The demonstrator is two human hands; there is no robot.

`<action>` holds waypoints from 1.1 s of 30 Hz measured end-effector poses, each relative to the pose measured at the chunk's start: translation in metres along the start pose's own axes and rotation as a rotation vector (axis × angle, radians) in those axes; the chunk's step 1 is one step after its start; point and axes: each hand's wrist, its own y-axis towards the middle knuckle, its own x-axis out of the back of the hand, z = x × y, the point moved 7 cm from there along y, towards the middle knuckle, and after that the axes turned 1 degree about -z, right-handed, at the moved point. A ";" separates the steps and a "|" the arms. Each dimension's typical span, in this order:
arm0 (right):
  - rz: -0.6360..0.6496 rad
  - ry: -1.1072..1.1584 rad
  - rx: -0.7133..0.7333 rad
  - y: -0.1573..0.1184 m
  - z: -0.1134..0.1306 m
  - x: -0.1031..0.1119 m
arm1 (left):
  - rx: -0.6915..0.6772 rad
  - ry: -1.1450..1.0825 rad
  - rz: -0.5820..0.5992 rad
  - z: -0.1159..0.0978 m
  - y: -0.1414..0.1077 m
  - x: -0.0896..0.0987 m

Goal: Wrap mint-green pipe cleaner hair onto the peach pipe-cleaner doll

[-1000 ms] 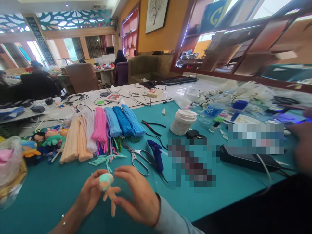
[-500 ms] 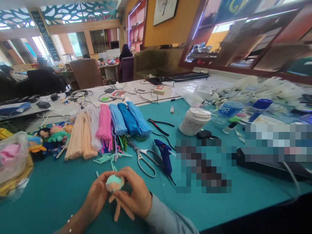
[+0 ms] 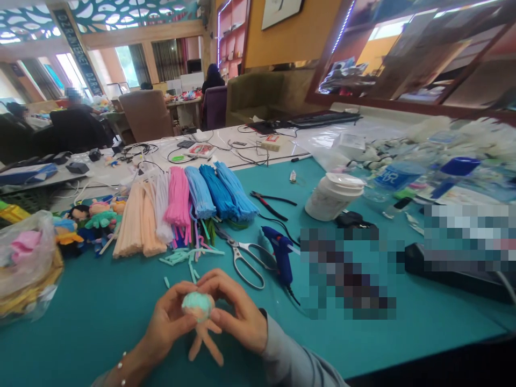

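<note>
Now fingers (image 3: 226,285) gather closer around doll (image 3: 197,307).

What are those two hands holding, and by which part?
A small doll-like figure, topped in mint green. The left hand and right hand hold its head from opposite sides; peach limbs stick out below.
</note>
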 end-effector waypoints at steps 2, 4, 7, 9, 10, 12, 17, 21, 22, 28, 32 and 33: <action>-0.003 0.065 -0.040 0.000 -0.005 0.003 | 0.001 0.011 0.003 0.001 -0.002 -0.001; -0.009 0.112 -0.075 0.001 -0.010 0.004 | 0.014 0.016 0.007 0.003 -0.003 -0.002; -0.022 0.158 -0.107 0.001 -0.016 0.004 | 0.054 0.010 0.022 0.006 -0.003 -0.002; -0.033 0.160 -0.112 0.002 -0.017 0.003 | 0.075 0.012 0.031 0.007 -0.002 0.001; -0.040 0.157 -0.109 0.002 -0.017 0.002 | 0.075 0.020 0.035 0.007 -0.002 0.003; -0.055 0.148 -0.102 0.001 -0.016 0.002 | 0.059 0.054 0.046 0.006 -0.001 0.006; -0.114 0.086 -0.037 -0.002 -0.011 0.001 | -0.022 0.161 0.005 -0.005 -0.008 0.004; -0.123 0.046 0.053 -0.006 -0.003 0.000 | -0.130 0.132 -0.104 -0.016 -0.018 -0.003; -0.123 0.031 0.073 -0.007 -0.001 0.000 | -0.150 0.140 -0.119 -0.018 -0.020 -0.005; -0.138 -0.047 0.122 -0.011 0.008 -0.001 | -0.249 0.233 -0.087 -0.023 -0.024 -0.009; -0.141 -0.057 0.117 -0.012 0.012 -0.001 | -0.241 0.201 -0.090 -0.021 -0.026 -0.005; -0.139 -0.056 0.113 -0.012 0.012 -0.001 | -0.246 0.201 -0.091 -0.021 -0.025 -0.004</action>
